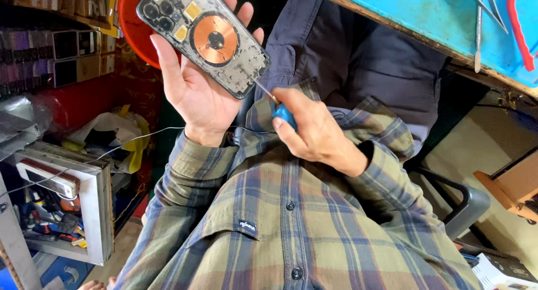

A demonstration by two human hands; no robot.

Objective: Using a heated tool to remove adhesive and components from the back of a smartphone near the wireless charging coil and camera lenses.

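Note:
My left hand (196, 99) is palm up and holds a stripped phone back housing (204, 40), with camera lenses at its upper left corner and a round copper coil in the middle. My right hand (314, 130) grips a small screwdriver by its blue handle (284, 115). The thin metal shaft points up-left, and its tip touches the housing's lower right edge. Both hands are over my lap, above my plaid shirt and dark trousers.
A blue-topped workbench (443, 15) at the upper right carries metal tweezers (479, 26) and a red-handled tool (518, 26). A red round stool or tub (131, 26) stands behind the phone. At the left a white-framed box (101, 211) holds several small tools. A grey chair arm (471, 203) is at the right.

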